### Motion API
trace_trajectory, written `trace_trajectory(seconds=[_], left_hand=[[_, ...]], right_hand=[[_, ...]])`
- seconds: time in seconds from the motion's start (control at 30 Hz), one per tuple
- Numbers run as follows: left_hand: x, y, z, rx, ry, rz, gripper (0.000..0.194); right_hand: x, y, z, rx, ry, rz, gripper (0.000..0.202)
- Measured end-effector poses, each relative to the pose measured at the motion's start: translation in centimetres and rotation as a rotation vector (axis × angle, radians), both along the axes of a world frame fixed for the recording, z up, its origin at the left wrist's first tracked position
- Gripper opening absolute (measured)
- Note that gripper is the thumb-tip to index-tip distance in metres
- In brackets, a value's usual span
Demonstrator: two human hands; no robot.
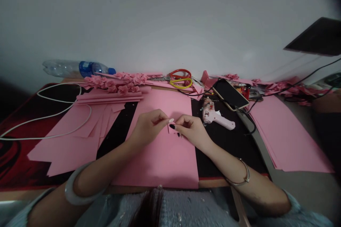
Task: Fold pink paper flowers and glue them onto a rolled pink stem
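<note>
Both hands meet over a large pink paper sheet (162, 163) at the middle of the table. My left hand (149, 126) pinches one side of a small pink paper piece (172, 129). The fingers of my right hand (190, 131) are closed on the same piece from the other side. Fingertips hide much of it, so its exact shape cannot be made out. To the right of my right hand lies a pale pink glue gun (218, 118), held by neither hand.
Pink paper flowers (128, 81), rolled paper and scissors (181, 83) line the wall. A plastic bottle (77, 68) lies back left. A phone (230, 94) with dark cables rests behind the glue gun. Cut sheets (71, 149) and a white cable (39, 120) lie left; more pink sheets (287, 138) lie right.
</note>
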State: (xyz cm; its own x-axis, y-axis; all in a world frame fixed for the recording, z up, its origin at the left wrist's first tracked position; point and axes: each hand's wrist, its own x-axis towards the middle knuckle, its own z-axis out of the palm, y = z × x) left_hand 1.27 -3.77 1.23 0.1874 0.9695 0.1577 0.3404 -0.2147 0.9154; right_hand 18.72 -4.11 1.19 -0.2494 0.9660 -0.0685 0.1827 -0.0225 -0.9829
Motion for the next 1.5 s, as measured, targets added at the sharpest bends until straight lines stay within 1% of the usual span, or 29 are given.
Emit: trace_trajectory(seconds=[0.1,0.23,0.33,0.47,0.63,0.9,1.2,1.5], left_hand=[[0.07,0.00,-0.03,-0.040,-0.076,0.036,0.021],[0.17,0.07,0.17,-0.117,-0.139,0.055,0.021],[0.22,0.09,0.28,-0.121,-0.152,0.069,0.021],[0.27,0.07,0.30,-0.127,-0.180,0.092,0.019],[0.33,0.05,0.36,-0.152,-0.204,0.099,0.018],[0.42,0.15,0.46,-0.156,-0.211,0.086,0.018],[0.40,0.22,0.21,-0.164,-0.216,0.077,0.020],[0.33,0.28,-0.26,-0.176,-0.254,0.056,0.020]], right_hand=[[0.00,0.10,-0.04,-0.043,0.044,0.015,0.033],[0.04,0.16,-0.07,-0.086,0.111,0.031,0.031],[0.11,0.15,0.01,-0.118,0.142,0.065,0.030],[0.18,0.19,0.27,-0.131,0.129,0.114,0.030],[0.13,0.34,0.47,-0.158,0.132,0.143,0.028],[-0.01,0.25,0.54,-0.124,0.082,0.124,0.028],[0.06,0.09,0.42,-0.078,-0.008,0.112,0.028],[0.19,0.03,0.21,-0.055,0.000,0.110,0.028]])
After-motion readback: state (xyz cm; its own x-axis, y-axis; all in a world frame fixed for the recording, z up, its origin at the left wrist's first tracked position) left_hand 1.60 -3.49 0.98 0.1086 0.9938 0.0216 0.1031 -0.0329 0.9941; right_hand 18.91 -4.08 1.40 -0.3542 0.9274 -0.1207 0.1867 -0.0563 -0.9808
